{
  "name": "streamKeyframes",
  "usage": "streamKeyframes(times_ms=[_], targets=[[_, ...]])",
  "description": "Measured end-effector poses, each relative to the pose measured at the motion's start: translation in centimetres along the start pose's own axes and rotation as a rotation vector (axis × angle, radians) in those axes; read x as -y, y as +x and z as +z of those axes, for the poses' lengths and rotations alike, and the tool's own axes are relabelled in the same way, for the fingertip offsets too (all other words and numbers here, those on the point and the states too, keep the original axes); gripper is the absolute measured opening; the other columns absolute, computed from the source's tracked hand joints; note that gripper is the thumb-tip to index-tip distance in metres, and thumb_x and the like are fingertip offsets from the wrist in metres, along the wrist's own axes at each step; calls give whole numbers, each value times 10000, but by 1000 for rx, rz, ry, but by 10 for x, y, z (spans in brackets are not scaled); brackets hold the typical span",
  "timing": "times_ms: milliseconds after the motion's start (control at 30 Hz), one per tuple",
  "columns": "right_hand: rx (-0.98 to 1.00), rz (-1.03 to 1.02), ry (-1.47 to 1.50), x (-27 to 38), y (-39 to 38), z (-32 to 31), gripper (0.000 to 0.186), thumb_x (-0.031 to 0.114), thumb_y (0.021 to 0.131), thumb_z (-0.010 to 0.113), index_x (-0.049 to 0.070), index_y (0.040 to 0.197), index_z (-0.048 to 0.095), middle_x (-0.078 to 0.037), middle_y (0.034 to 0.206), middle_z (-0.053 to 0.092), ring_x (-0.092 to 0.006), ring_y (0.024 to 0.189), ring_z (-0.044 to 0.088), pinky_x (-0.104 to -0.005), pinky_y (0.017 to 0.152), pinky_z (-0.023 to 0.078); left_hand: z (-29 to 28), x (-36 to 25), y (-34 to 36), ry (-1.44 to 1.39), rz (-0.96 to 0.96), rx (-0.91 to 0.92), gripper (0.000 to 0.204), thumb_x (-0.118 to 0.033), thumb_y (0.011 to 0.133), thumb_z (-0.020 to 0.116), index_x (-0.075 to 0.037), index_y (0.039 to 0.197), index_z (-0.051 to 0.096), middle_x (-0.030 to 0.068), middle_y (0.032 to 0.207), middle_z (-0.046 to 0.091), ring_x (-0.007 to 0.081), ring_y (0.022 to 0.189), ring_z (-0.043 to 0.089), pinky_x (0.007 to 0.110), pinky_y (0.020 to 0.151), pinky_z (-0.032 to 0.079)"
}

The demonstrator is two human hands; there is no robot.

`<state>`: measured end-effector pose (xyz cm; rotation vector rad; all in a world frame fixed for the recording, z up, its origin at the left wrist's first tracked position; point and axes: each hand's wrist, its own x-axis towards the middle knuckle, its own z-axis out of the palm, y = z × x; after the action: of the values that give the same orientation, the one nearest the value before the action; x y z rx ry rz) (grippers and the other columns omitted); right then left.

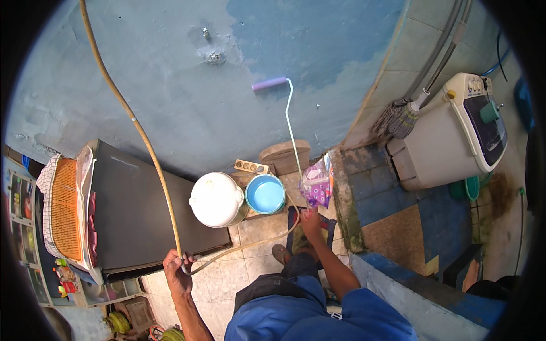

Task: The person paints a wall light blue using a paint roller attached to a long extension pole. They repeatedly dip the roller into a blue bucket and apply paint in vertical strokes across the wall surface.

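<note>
At the lower left my left hand (pixel 177 270) is closed around a long yellowish hose (pixel 145 136), which runs up the wall and loops across the floor. My right hand (pixel 311 219) grips the lower end of a paint roller (pixel 268 83), whose purple head is at the wall (pixel 170 74) on a long, bent, pale rod. Beside that rod lies a purple printed bag (pixel 319 184). To its left stand a blue bucket (pixel 265 194) of light-blue liquid and a white bucket (pixel 216 199).
A dark cabinet (pixel 139 210) holding an orange basket (pixel 67 207) stands left. A power strip (pixel 250 166) sits behind the buckets. On the right are mops (pixel 405 116), a washing machine (pixel 426 142) and a low blue-topped ledge (pixel 398 278). My sandalled foot (pixel 280 253) is on tiles.
</note>
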<state>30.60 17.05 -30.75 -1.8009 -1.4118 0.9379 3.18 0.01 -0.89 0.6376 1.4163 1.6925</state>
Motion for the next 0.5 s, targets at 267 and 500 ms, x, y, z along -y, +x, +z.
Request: streamKeyframes(times_ms=[267, 500], targets=[[-96, -154, 59, 64, 37, 12, 298, 171, 768, 635, -17, 944, 486, -216, 764, 602, -385, 729, 608, -432, 606, 476, 3, 2, 2, -43, 4, 15, 256, -284, 755, 616, -58, 742, 495, 25, 654, 461, 160, 686, 490, 295, 672, 423], [-37, -36, 176, 34, 23, 24, 291, 185, 763, 647, -6, 919, 492, -223, 764, 595, -388, 733, 602, -433, 614, 479, 6, 3, -1, -65, -1, 11, 236, -257, 739, 626, -54, 734, 506, 28, 642, 470, 162, 680, 494, 289, 660, 421]])
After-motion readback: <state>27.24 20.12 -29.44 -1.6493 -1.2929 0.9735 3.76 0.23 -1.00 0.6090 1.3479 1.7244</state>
